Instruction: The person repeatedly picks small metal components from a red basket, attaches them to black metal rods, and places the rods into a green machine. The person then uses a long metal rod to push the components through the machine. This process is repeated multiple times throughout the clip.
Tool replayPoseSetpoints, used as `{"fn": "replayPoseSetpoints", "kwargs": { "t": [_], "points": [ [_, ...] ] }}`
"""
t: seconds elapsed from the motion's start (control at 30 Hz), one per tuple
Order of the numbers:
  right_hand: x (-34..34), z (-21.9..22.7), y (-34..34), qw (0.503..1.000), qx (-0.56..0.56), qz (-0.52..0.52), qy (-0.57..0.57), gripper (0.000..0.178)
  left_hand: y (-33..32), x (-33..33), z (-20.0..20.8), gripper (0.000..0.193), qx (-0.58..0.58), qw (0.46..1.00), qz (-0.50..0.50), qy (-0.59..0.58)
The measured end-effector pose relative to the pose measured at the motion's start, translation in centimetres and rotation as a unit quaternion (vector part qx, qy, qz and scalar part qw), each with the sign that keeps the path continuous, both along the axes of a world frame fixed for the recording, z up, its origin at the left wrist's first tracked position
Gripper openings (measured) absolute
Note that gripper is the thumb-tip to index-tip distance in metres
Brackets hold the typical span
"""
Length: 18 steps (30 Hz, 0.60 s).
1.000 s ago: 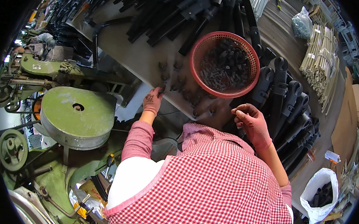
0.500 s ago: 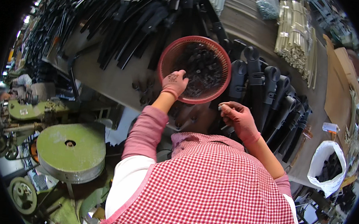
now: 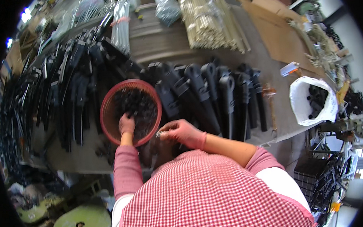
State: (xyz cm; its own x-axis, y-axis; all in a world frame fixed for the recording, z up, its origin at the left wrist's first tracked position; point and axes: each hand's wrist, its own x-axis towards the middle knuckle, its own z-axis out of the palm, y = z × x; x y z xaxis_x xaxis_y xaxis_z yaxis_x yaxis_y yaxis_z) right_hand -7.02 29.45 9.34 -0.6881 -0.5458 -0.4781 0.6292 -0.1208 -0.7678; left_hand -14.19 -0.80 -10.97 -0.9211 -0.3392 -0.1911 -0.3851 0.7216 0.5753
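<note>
A round red plastic basket (image 3: pixel 102 118) holds many small black parts (image 3: pixel 142 105). My left hand (image 3: pixel 126 125), in a pink glove, reaches inside it with the fingers curled. A small black part shows between its fingertips, though the grip is partly hidden. Just outside the basket's lower right rim is my right hand (image 3: pixel 184 133), gloved in pink too. It is closed in a pinch on small silvery metal pieces (image 3: pixel 160 134), whose exact kind is too small to tell. Long black bars with rounded, slotted ends (image 3: pixel 228 93) lie in a row beyond my right hand.
More black bars (image 3: pixel 81 86) are heaped left of the basket. Bundled pale strips (image 3: pixel 205 27) and a clear bag of small pieces (image 3: pixel 167 9) lie at the back. A white sack (image 3: pixel 298 102) with black parts stands right. Below the table's left edge is a green machine (image 3: pixel 84 220).
The view has swung to the right. My left hand has gone from the basket's near rim deeper among the black parts. My right hand has come closer to the basket, still pinching its metal pieces.
</note>
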Motion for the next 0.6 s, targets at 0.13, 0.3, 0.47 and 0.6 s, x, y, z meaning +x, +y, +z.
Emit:
{"fn": "replayPoseSetpoints", "kwargs": {
  "t": [0.13, 0.3, 0.47, 0.6],
  "points": [
    [-1.2, 0.7, 0.7, 1.0, -0.023, 0.002, -0.007, 0.023, 0.5, 1.1, 2.9, 0.023, 0.044, 0.993, 0.076, 0.083],
    [-2.7, 2.6, 0.0, 0.996, -0.051, -0.051, 0.051, 0.021, 5.7, 5.9, 13.5, 0.015, 0.594, 0.782, 0.099, 0.158],
    [-2.6, 3.8, -1.6, 0.993, -0.074, 0.051, 0.083, 0.024, 10.4, 10.3, 21.3, 0.021, 0.68, 0.723, -0.041, 0.118],
    [-2.9, 5.3, -0.8, 0.992, -0.064, 0.094, 0.054, 0.019, 10.4, 11.2, 23.0, 0.02, 0.661, 0.739, -0.063, 0.113]
  ]
}}
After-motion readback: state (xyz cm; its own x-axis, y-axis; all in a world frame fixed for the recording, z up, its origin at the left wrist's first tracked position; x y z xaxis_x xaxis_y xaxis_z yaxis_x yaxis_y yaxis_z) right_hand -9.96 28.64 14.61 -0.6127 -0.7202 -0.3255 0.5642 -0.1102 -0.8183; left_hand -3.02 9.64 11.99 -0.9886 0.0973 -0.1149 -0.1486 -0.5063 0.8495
